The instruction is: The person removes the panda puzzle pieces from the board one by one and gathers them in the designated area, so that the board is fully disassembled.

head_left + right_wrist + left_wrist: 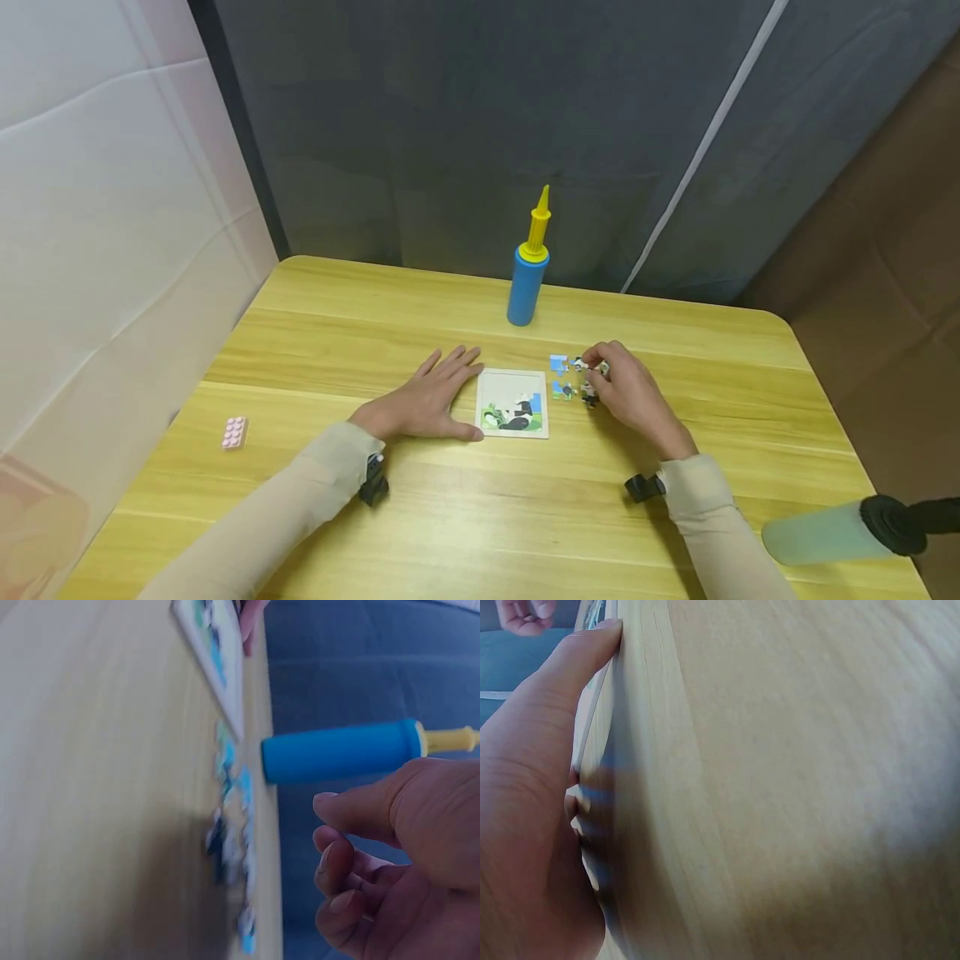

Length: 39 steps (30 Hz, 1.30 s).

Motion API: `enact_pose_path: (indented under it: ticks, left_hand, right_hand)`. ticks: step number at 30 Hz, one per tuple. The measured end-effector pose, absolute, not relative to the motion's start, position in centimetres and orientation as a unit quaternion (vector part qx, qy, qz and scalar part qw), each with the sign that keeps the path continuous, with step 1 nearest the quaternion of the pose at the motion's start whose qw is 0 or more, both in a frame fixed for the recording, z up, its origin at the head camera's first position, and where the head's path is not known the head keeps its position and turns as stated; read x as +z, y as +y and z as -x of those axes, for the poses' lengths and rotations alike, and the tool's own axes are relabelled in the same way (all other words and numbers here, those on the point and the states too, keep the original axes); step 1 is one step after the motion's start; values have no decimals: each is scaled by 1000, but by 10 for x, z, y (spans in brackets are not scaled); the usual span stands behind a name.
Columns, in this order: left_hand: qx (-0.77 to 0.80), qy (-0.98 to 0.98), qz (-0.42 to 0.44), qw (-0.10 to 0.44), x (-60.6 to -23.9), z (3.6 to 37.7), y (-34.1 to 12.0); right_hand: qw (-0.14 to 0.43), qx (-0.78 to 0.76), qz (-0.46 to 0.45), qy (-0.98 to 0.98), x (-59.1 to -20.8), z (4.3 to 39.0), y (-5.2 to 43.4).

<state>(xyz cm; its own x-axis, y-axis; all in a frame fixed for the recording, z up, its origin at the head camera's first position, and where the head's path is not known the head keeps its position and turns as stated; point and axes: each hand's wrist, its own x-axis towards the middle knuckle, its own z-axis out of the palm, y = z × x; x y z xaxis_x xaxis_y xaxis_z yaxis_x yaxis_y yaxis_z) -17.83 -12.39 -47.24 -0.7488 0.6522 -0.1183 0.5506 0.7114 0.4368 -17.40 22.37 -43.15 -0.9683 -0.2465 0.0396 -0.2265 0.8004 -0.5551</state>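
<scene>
A square panda puzzle tray (510,386) lies on the table, its lower part filled with fitted pieces and its upper part bare. My left hand (427,404) rests spread at its left side, with thumb and fingertips touching the frame's edge. Right of the tray lie several loose jigsaw pieces (562,391), blue, green, black and white. Over them hovers my right hand (630,396), partly covering some in the head view. In the right wrist view its fingers (337,862) are loosely bent above the pieces, and nothing shows between them.
Behind the tray stands a blue hand pump (527,287) with a yellow nozzle. A pink toy brick (235,433) lies at the left of the wooden table (450,533). By the right forearm is a pale green bottle (817,536) with a black top.
</scene>
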Motion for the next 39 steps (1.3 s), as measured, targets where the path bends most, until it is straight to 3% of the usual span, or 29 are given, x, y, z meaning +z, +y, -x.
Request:
enact_pose_path:
  ticks: [15, 39]
  left_hand:
    - [190, 916, -332, 126, -473, 179, -122]
    - [192, 916, -329, 127, -473, 178, -121]
  right_hand:
    - [51, -261, 198, 943, -436, 156, 179]
    - [75, -226, 217, 947, -449, 152, 165]
